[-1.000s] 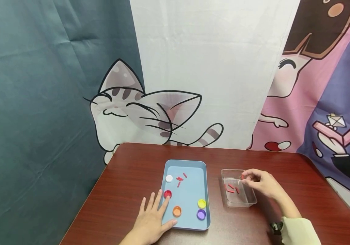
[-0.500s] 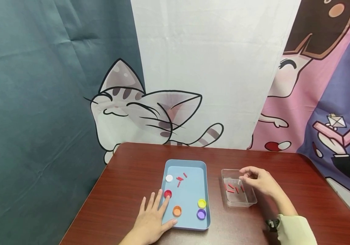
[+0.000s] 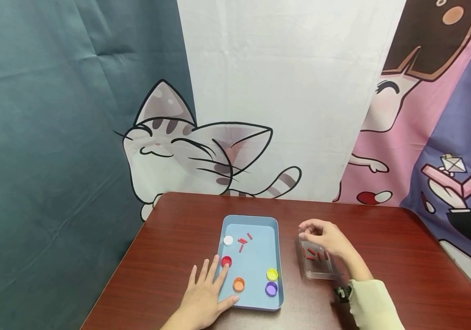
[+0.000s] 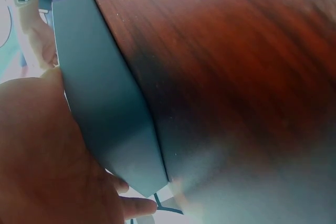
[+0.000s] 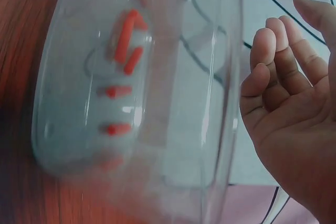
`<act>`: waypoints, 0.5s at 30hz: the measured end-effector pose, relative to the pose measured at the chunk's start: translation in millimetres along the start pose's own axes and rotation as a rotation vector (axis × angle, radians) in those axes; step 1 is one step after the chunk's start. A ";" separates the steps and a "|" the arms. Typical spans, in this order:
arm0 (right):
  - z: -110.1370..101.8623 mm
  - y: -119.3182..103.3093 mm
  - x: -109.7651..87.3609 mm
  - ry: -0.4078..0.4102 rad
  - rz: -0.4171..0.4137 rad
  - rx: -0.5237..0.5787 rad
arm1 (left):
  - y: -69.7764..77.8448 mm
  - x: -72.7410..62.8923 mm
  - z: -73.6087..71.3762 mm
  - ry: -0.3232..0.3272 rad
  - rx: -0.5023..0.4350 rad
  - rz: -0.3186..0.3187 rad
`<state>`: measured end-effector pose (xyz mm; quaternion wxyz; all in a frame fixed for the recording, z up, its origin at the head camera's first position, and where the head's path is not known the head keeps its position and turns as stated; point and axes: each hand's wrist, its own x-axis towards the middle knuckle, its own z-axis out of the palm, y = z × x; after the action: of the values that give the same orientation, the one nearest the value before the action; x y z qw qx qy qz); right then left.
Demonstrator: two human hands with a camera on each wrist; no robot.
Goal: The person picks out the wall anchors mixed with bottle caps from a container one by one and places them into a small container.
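My left hand (image 3: 202,295) lies with fingers spread over the left edge of a blue tray (image 3: 256,261). In the left wrist view the palm (image 4: 52,150) sits beside the tray's outer wall (image 4: 105,77). My right hand (image 3: 328,239) hovers over a clear plastic box (image 3: 320,276), fingers loosely bent with nothing held. Several short red sticks (image 3: 310,251) lie on the box's bottom; they also show through its wall in the right wrist view (image 5: 124,40). Inside the tray are several more red sticks (image 3: 242,241) and a red cap (image 3: 226,261) by my left index finger.
Also in the tray are a white cap (image 3: 228,240), an orange cap (image 3: 238,284), a yellow cap (image 3: 272,274) and a purple cap (image 3: 271,288). Tray and box stand apart on a brown wooden table (image 3: 186,229). A cartoon-printed curtain (image 3: 301,91) hangs behind.
My right hand let a red stick drop into the clear box, then moved left across the top of the box. The left hand and tray have stayed put.
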<state>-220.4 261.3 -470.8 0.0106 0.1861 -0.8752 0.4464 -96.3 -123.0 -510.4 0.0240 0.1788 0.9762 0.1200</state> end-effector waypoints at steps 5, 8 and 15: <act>10.5 -4.8 9.5 -0.016 -0.004 0.019 | 0.2 0.0 0.1 -0.001 0.000 -0.001; 15.8 -7.3 14.3 -0.025 0.003 0.026 | 0.2 -0.1 0.4 -0.003 0.002 -0.002; 25.8 -15.0 24.0 -0.051 -0.013 0.051 | -0.4 -0.4 1.1 0.004 0.006 -0.003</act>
<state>-233.9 225.4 -470.2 -0.0137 0.2033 -0.8623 0.4636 -95.9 -123.2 -511.6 0.0216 0.1773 0.9769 0.1174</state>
